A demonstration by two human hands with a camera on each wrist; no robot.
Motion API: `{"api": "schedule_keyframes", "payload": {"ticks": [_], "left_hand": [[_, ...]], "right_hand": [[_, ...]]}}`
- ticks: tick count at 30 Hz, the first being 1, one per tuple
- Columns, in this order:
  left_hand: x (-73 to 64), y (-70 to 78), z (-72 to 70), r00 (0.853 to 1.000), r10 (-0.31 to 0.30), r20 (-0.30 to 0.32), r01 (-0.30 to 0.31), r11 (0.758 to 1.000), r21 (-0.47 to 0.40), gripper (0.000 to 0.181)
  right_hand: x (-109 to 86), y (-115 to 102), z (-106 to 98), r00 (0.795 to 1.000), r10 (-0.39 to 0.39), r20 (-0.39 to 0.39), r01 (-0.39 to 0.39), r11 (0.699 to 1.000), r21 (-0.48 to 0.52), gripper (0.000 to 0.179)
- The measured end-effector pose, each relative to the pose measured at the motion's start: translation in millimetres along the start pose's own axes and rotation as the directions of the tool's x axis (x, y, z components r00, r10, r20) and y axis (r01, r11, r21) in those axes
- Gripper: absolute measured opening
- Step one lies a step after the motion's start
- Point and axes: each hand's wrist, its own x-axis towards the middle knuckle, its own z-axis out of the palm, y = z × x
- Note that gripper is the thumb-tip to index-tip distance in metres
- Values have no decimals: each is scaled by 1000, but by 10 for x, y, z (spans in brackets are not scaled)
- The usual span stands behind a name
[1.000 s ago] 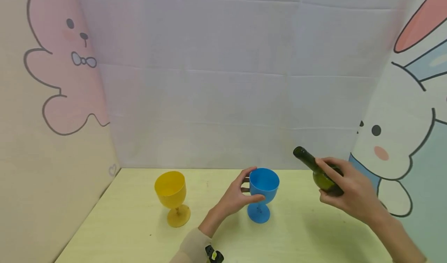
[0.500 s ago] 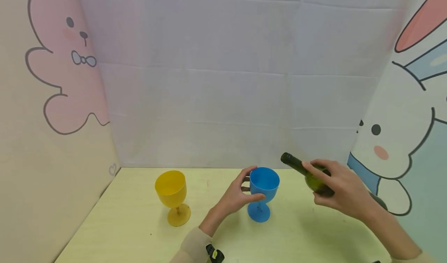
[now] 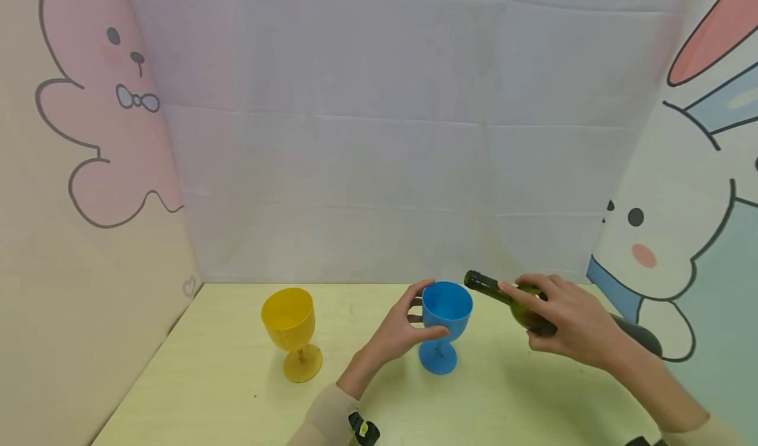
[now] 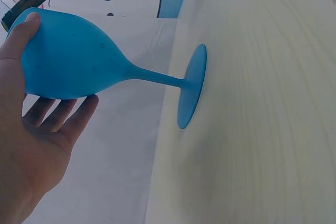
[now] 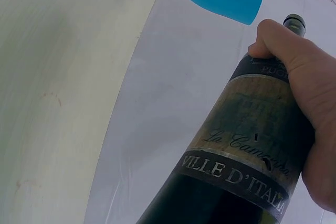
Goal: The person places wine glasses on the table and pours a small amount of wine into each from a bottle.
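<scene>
A blue plastic goblet [image 3: 448, 311] stands upright, its foot on or just above the table; I cannot tell which. My left hand [image 3: 399, 333] holds its bowl, thumb in front and fingers behind, as the left wrist view also shows. In my right hand [image 3: 577, 331] is a green glass wine bottle [image 3: 527, 306], gripped near the shoulder. The bottle is tilted nearly level, its mouth pointing left, just above and beside the goblet's right rim. Its label [image 5: 236, 166] faces the right wrist camera. No liquid is visible at the mouth.
A yellow goblet [image 3: 289, 321] stands upright on the pale yellow table [image 3: 207, 367], left of my left hand. Behind the table hangs a white cloth [image 3: 355, 137]. Side panels with a pink bear [image 3: 112, 137] and a white rabbit [image 3: 669, 235] flank it.
My right hand has brought the bottle leftward and its mouth lower, toward the blue goblet's rim, with the bottle turning flatter. The left hand and both goblets have stayed in place.
</scene>
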Motion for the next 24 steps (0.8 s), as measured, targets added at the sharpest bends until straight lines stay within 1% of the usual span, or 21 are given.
{"api": "schedule_keyframes", "payload": {"ticks": [6, 13, 15, 20, 24], "left_hand": [[0, 12, -7, 1000, 5, 3, -5, 1000, -4, 81], [20, -26, 34, 1000, 21, 11, -21, 1000, 2, 83], [20, -25, 38, 1000, 15, 11, -15, 1000, -4, 82], [5, -10, 2, 1000, 9, 3, -9, 1000, -8, 82], [5, -3, -6, 1000, 15, 3, -15, 1000, -9, 82]], "right_hand": [[-1, 17, -13, 999, -22, 42, 24, 999, -40, 91], [-42, 47, -35, 996, -42, 75, 48, 996, -76, 93], [-49, 56, -30, 996, -49, 80, 56, 995, -81, 94], [-23, 54, -13, 994, -53, 95, 62, 994, -94, 95], [-6, 43, -35, 992, -53, 111, 65, 992, -107, 97]]}}
